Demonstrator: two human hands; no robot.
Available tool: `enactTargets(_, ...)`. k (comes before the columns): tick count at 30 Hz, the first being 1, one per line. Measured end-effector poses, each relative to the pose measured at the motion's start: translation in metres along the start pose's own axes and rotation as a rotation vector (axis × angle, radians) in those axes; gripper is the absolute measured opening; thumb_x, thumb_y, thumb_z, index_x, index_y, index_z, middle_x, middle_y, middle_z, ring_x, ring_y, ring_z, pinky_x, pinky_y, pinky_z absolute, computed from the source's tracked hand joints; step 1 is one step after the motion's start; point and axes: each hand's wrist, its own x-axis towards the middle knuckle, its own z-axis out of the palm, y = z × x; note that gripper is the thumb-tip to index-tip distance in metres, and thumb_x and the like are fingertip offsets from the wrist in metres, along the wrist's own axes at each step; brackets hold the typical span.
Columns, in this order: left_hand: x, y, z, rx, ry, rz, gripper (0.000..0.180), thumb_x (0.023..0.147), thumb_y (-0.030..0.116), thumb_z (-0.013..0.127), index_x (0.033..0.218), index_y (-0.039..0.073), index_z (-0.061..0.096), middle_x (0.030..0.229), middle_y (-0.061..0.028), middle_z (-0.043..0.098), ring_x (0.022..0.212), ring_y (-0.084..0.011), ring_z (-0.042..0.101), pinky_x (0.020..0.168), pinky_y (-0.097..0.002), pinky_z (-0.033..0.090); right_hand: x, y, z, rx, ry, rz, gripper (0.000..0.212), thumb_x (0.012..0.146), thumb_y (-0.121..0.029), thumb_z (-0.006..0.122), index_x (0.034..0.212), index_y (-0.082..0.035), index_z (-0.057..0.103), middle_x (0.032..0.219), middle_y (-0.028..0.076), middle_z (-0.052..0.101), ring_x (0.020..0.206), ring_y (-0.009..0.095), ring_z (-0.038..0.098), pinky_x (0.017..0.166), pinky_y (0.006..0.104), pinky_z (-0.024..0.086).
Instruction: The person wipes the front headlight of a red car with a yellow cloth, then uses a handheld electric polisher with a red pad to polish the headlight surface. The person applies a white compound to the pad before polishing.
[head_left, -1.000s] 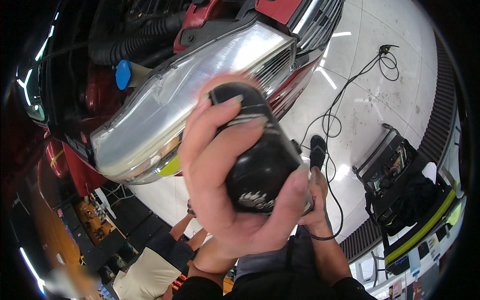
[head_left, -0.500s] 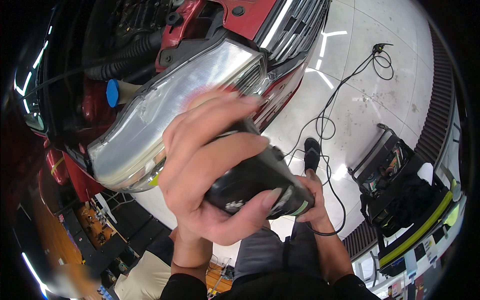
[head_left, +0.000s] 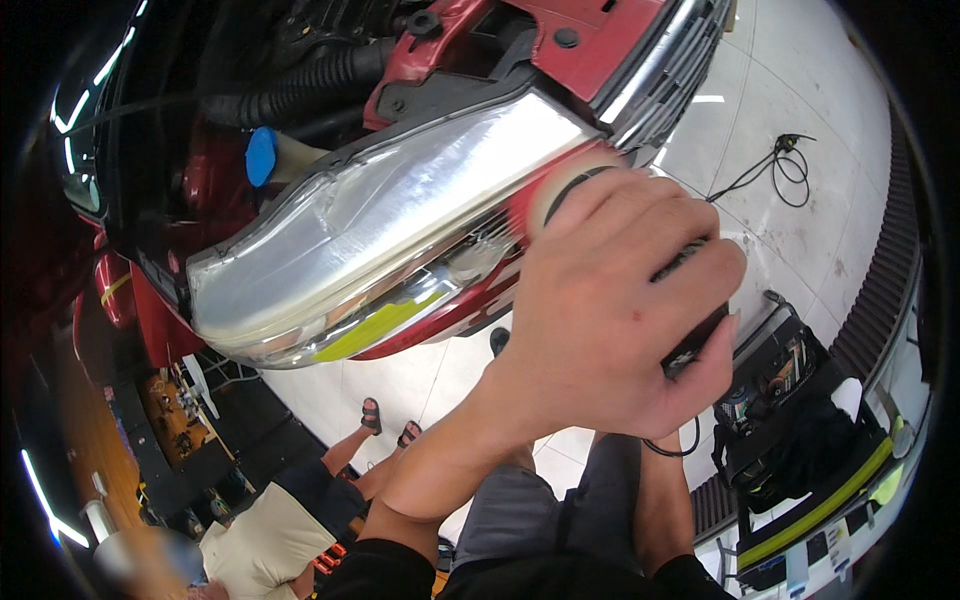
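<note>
My left hand (head_left: 620, 300) is wrapped over the top of a black corded sander (head_left: 690, 345). Its round pad (head_left: 545, 200), smeared red and cream by motion, lies at the lower edge of a car headlight (head_left: 400, 200), near the grille end. The lens is cloudy and whitish across much of its face, with a yellow-green patch (head_left: 380, 330) low on it. Only the forearm of my right arm (head_left: 665, 500) shows, coming up from below; the left hand and the sander hide the right hand.
Above the headlight is the open engine bay of a red car, with a blue cap (head_left: 261, 157) at left. A black cable (head_left: 790, 165) lies on the tiled floor. An open tool bag (head_left: 780, 380) stands at right. Another person (head_left: 265, 540) is at lower left.
My left hand and the sander have moved right along the headlight, from its middle to the grille end. My right hand, earlier gripping the sander's rear end, is now hidden.
</note>
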Motion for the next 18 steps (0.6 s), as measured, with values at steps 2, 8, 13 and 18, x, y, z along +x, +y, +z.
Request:
enactTargets(2,-0.002,0.004,-0.006,0.021,0.000,-0.003,0.030,0.065,0.020,0.073,0.092,0.007,0.067,0.098,-0.0106,0.064,0.093,-0.0327,0.064,0.089,-0.0457,0.050,0.000,-0.002,0.004,-0.024,-0.004,0.010,0.103,0.039,-0.011,0.087,0.135,0.011,0.054,0.125,0.017,0.067,0.113,0.028,0.067,0.104,0.0367,0.049)
enactTargets(8,-0.015,0.015,-0.048,0.111,-0.003,-0.026,0.030,0.063,0.021,0.074,0.089,0.005,0.070,0.094,-0.0128,0.067,0.089,-0.0346,0.067,0.085,-0.0453,0.052,-0.001,-0.003,0.013,-0.088,-0.005,-0.001,0.103,0.039,-0.014,0.089,0.133,0.010,0.057,0.125,0.017,0.067,0.113,0.027,0.066,0.103,0.0371,0.048)
enactTargets(13,-0.007,0.008,-0.041,0.074,0.036,0.026,0.030,0.066,0.020,0.073,0.091,0.003,0.071,0.092,-0.0150,0.069,0.088,-0.0366,0.068,0.086,-0.0471,0.052,0.006,-0.018,0.018,-0.058,0.020,0.039,0.101,0.036,-0.012,0.086,0.131,0.012,0.058,0.123,0.015,0.068,0.113,0.025,0.066,0.103,0.0346,0.047)
enactTargets(18,0.010,0.002,-0.015,-0.021,0.137,0.032,0.028,0.062,0.015,0.073,0.088,0.006,0.067,0.092,-0.0100,0.061,0.088,-0.0334,0.063,0.087,-0.0466,0.050,0.004,-0.018,0.021,-0.081,0.024,0.071,0.102,0.037,-0.012,0.085,0.132,0.012,0.057,0.123,0.016,0.068,0.113,0.025,0.066,0.104,0.0348,0.047)
